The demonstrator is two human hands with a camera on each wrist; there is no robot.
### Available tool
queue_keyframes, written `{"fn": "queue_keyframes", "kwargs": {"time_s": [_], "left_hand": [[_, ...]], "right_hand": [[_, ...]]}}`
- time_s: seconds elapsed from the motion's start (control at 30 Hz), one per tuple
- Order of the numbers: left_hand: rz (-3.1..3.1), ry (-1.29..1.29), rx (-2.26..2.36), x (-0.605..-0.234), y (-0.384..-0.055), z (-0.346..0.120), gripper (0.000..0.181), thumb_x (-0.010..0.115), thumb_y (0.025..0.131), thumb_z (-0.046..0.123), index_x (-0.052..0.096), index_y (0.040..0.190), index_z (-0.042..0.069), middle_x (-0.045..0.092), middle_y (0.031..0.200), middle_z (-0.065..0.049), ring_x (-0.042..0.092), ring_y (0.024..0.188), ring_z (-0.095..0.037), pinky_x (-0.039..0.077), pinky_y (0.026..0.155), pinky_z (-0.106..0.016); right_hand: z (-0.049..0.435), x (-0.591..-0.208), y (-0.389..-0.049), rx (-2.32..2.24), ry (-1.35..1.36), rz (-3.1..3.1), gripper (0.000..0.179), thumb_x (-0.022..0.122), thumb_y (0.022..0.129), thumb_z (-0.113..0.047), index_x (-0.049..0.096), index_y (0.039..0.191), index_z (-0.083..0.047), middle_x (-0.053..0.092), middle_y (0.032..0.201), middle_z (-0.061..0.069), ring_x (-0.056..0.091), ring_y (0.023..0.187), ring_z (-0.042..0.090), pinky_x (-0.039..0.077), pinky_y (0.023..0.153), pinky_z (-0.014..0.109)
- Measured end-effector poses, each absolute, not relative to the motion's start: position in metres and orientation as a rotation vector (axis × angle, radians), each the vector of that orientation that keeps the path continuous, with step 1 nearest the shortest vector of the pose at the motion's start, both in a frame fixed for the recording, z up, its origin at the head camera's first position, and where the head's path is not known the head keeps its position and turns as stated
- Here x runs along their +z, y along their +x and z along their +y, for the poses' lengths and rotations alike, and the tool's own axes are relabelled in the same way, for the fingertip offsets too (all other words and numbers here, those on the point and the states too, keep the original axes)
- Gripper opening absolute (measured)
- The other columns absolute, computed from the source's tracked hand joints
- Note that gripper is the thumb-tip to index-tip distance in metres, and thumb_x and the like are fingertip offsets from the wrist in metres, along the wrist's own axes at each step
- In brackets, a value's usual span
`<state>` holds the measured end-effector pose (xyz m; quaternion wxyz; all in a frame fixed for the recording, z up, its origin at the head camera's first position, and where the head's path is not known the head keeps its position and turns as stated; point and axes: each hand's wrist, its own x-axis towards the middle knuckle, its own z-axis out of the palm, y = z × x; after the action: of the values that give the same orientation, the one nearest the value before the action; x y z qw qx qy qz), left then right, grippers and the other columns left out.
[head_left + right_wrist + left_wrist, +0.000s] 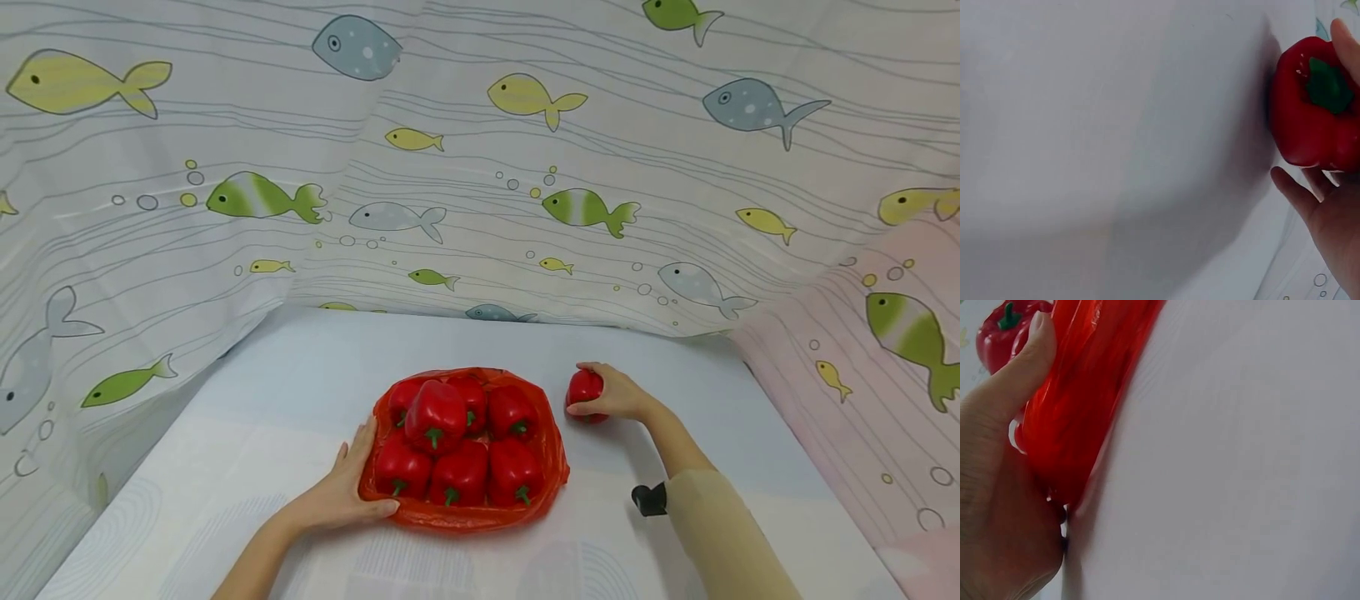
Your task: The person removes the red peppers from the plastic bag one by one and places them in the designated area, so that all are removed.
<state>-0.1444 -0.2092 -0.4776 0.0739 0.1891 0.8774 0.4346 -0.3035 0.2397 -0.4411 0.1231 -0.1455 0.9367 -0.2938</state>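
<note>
A glossy red bell pepper with a green stem is held in my right hand, thumb on the near side and fingers over the far side. In the right wrist view the same bell pepper shows its stem end, and the hand curves around it. My left hand rests against the left side of a red plastic bag, fingers spread along its wall and thumb along the front. Several red bell peppers sit inside the open bag, one on top of the others.
The bag stands on a white table with faint patterns. A fish-print curtain encloses the back and sides. On the right forearm a black wrist device sticks out beside the beige sleeve.
</note>
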Motion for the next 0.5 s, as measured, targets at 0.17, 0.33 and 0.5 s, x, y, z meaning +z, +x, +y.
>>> {"fn": "queue_keyframes", "kwargs": {"time_s": [0.17, 0.33, 0.5], "left_hand": [[2.632, 0.562, 1.3, -0.4778, -0.1445, -0.209, 0.121, 0.079, 0.075, 0.038, -0.005, 0.15, -0.006, -0.003, 0.157, -0.027, -0.008, 0.142, -0.047, -0.009, 0.109, -0.064], [2.634, 0.564, 1.296, -0.4783, -0.1451, -0.2094, 0.121, 0.079, 0.075, 0.038, -0.005, 0.15, -0.006, -0.004, 0.157, -0.027, -0.008, 0.142, -0.047, -0.009, 0.108, -0.064], [2.637, 0.558, 1.293, -0.4786, -0.1453, -0.2099, 0.122, 0.079, 0.075, 0.039, -0.005, 0.15, -0.006, -0.003, 0.157, -0.027, -0.008, 0.142, -0.047, -0.009, 0.109, -0.064]], "right_hand": [[0.2413, -0.4418, -0.3038, -0.891, -0.452, 2.717, 0.09, 0.081, 0.073, -0.041, 0.037, 0.143, -0.004, 0.047, 0.133, 0.021, 0.043, 0.121, 0.04, 0.052, 0.086, 0.05], [0.2436, -0.4403, -0.3041, -0.9, -0.476, 2.698, 0.087, 0.079, 0.077, -0.036, 0.036, 0.145, -0.003, 0.047, 0.134, 0.024, 0.043, 0.121, 0.043, 0.051, 0.087, 0.052], [0.246, -0.4384, -0.3059, -0.874, -0.482, 2.676, 0.094, 0.079, 0.078, -0.035, 0.027, 0.151, -0.005, 0.044, 0.139, 0.025, 0.04, 0.125, 0.045, 0.049, 0.09, 0.054]]}}
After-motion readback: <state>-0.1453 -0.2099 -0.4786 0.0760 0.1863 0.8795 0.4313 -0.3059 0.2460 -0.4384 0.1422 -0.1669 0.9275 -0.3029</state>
